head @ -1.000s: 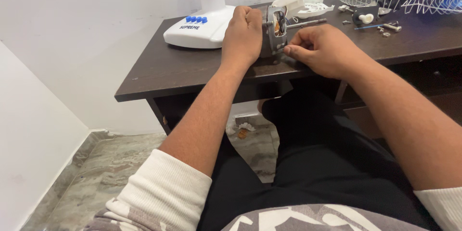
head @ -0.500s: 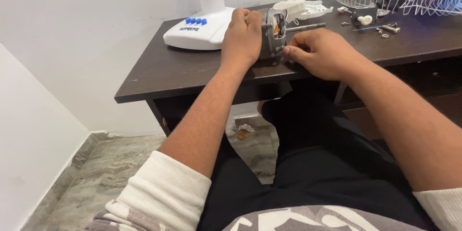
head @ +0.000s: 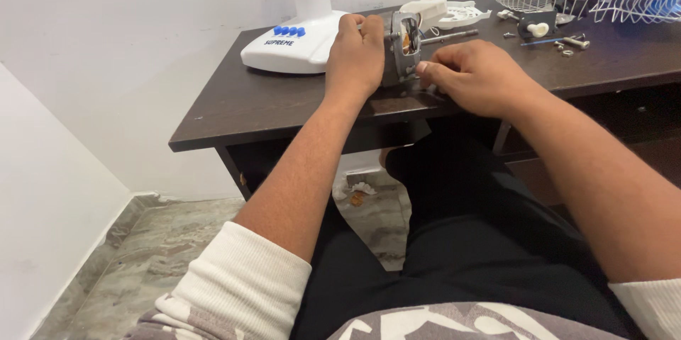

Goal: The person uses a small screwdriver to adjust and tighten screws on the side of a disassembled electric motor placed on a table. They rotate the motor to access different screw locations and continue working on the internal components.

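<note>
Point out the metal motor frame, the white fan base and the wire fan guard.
metal motor frame (head: 401,46), head view, on its grey upright plate.
white fan base (head: 284,53), head view, on its flat top.
wire fan guard (head: 539,1), head view, on its white rim wires.

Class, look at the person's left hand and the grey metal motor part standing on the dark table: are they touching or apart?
Touching. The head view shows the left hand wrapped against the side of the grey motor part, with no gap between them.
</note>
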